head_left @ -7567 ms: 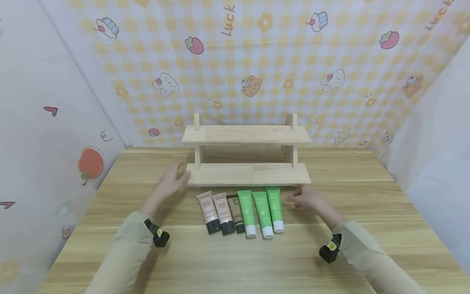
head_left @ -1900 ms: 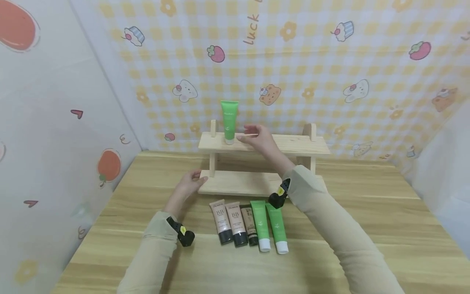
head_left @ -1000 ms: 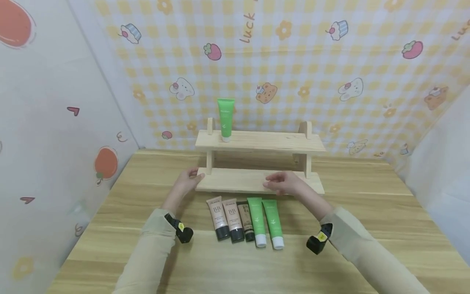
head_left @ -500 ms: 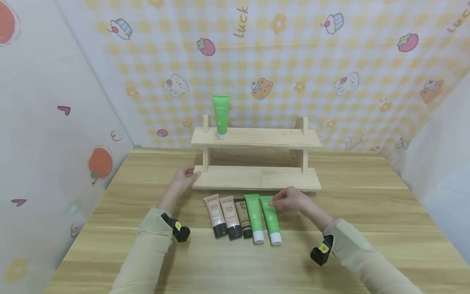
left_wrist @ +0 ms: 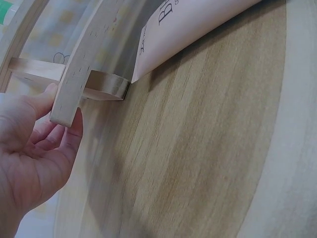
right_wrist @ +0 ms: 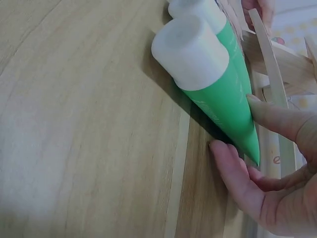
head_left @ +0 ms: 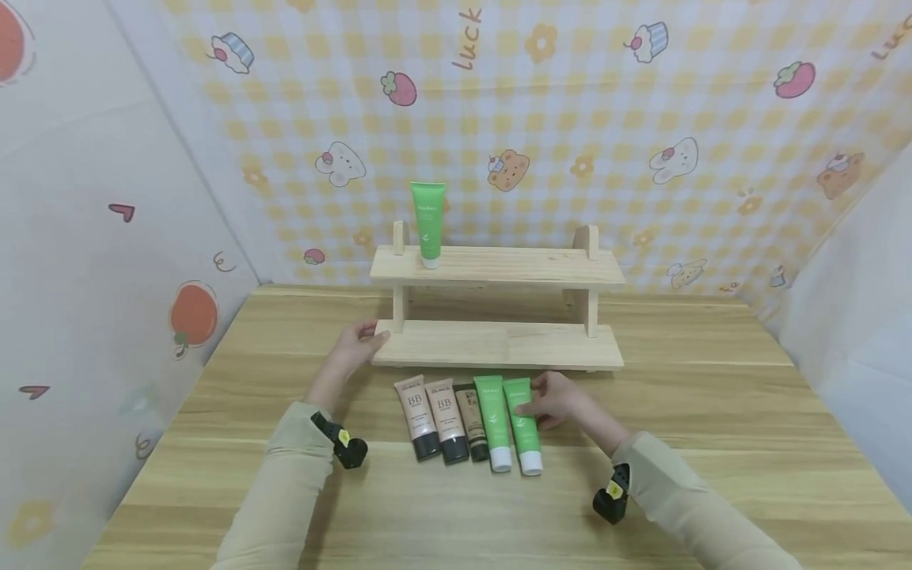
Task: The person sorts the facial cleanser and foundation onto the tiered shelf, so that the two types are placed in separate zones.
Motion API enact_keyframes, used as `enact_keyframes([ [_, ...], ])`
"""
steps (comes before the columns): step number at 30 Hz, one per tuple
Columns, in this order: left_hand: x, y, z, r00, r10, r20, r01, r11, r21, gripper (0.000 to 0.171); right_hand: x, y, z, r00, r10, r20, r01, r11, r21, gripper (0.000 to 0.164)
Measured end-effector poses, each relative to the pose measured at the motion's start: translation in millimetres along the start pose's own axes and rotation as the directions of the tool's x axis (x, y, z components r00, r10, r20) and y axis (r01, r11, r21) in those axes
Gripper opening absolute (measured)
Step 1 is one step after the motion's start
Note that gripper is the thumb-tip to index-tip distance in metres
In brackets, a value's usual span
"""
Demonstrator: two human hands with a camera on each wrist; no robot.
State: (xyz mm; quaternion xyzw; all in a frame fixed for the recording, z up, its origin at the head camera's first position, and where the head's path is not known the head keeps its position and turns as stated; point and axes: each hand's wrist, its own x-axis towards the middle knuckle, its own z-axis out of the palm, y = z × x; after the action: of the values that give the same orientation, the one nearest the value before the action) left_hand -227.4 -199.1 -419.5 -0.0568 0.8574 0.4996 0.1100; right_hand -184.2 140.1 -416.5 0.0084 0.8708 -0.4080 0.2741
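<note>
The head view shows us the outer green tube [head_left: 526, 435] at the right end of the row on the tabletop [head_left: 442, 522], its flat end toward the wooden stand [head_left: 492, 280] and its white cap [head_left: 530, 463] toward the person. We judge the grip to be the weak point: the right hand [head_left: 559, 398] holds the tube well away from the cap, so a loose pinch on that smooth, tapering body could let it swing or slip. The inner green tube [head_left: 494, 419] lies just beside it, and a thumb pushed too far over could nudge that one askew. Higher up, the standing green tube [head_left: 429, 218] rests upright on its cap near the left end of the upper shelf [head_left: 513, 260]; on so small a base, we think a jolt to the stand could topple it.

The right forearm slants in from the lower right, and the right wrist view shows us the thumb on one side of the tube and curled fingers on the other, pinching near the flat end. We cannot tell whether the tube is clear of the wood. The left forearm angles in from the lower left, and the left hand [head_left: 351, 348] grips the left end of the lower shelf [head_left: 492, 344], thumb above and fingers below, which probably steadies the stand.
</note>
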Motion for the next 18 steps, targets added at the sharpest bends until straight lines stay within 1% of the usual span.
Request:
enact_keyframes([
  [3, -1.8, 1.7, -2.4, 1.0, 0.012, -0.004, -0.012, 1.0, 0.001, 0.07, 0, -3, 3, 1.0, 0.013, -0.006, -0.013, 1.0, 0.014, 0.052],
  [5, -2.0, 2.1, -3.3, 1.0, 0.012, -0.012, -0.012, 1.0, -0.004, 0.067, 1, -5, 6, 1.0, 0.018, -0.001, -0.018, 1.0, 0.025, 0.041],
  [7, -1.4, 1.9, -4.1, 1.0, -0.001, -0.005, 0.001, 1.0, -0.021, 0.064, 1, -5, 9, 1.0, 0.015, 0.006, -0.016, 0.999, 0.045, 0.035],
  [13, 0.0, -2.6, -3.1, 1.0, -0.004, -0.002, 0.004, 1.0, -0.025, 0.059, 0, 0, 16, 1.0, -0.012, 0.011, 0.011, 0.996, 0.089, 0.037],
  [18, 0.5, -2.5, 0.2, 1.0, 0.002, -0.004, -0.002, 0.999, -0.038, 0.059, -3, 5, 11, 1.0, -0.014, 0.022, 0.012, 0.993, 0.117, 0.041],
])
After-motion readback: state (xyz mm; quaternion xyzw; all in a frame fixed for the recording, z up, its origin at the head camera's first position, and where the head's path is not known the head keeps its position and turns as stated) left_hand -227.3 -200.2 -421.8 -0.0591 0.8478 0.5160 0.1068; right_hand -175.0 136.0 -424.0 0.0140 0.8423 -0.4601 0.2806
